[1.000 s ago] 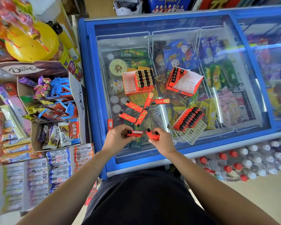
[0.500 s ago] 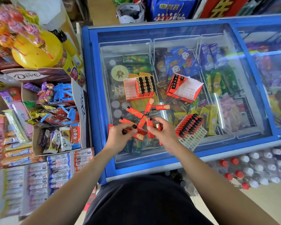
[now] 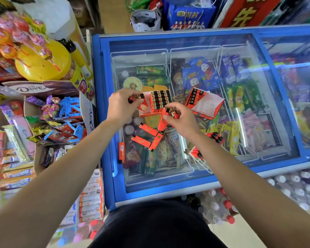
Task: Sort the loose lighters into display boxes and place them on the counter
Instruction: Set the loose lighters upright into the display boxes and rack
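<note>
My left hand (image 3: 121,104) pinches a red lighter (image 3: 135,98) just over the left side of an open display box (image 3: 157,102), whose right half holds rows of black-topped lighters. My right hand (image 3: 180,119) grips two red lighters (image 3: 168,115) near that box's front edge. Three loose red lighters (image 3: 148,136) lie on the freezer's glass lid (image 3: 168,172) below my hands. One more lighter (image 3: 121,149) lies by the lid's left frame. A second box (image 3: 204,102), nearly empty, lies to the right. A white tray of lighters (image 3: 204,149) shows beside my right forearm.
The blue freezer frame (image 3: 107,140) borders the lid. A Dove carton (image 3: 43,113) of sweets and a yellow lollipop stand (image 3: 41,63) crowd the left. Water bottles (image 3: 293,188) stand on the floor at the right.
Both hands rose from the lid's near edge to the left display box, each carrying lighters. My left hand moved furthest, up to the box's left side.
</note>
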Demonstrator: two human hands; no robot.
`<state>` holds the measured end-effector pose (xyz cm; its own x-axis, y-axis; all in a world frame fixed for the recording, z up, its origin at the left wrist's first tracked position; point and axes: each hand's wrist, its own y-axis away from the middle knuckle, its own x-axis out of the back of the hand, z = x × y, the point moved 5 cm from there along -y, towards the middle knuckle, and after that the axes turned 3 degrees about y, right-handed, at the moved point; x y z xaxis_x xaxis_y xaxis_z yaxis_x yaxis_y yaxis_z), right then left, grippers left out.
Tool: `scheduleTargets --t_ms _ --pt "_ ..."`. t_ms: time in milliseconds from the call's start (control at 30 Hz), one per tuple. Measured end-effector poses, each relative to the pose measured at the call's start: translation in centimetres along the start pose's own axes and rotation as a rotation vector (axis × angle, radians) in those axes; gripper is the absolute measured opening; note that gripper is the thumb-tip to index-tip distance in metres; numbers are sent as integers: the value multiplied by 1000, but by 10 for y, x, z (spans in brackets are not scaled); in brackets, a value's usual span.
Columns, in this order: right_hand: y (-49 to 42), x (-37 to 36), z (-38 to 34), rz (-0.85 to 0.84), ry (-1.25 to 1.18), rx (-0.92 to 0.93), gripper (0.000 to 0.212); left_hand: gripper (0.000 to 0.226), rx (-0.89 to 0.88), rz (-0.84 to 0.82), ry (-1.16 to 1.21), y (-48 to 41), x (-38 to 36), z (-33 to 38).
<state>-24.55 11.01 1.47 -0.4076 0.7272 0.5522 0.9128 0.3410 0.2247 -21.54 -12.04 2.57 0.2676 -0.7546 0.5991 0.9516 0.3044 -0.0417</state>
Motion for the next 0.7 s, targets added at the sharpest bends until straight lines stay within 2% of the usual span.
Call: scheduleTargets --t_ms 133,433,567,700 --pt "-16 1 -12 -14 65 65 30 22 -101 -12 -97 -20 -7 6" --pt "-37 -3 -14 -18 147 81 24 14 -175 -136 -297 -41 -32 -1" --pt "-40 -4 -15 7 147 97 23 14 -196 -99 -324 -43 -34 -2" --pt "-47 -7 -20 35 140 111 22 16 -198 -161 -319 -49 -31 -6"
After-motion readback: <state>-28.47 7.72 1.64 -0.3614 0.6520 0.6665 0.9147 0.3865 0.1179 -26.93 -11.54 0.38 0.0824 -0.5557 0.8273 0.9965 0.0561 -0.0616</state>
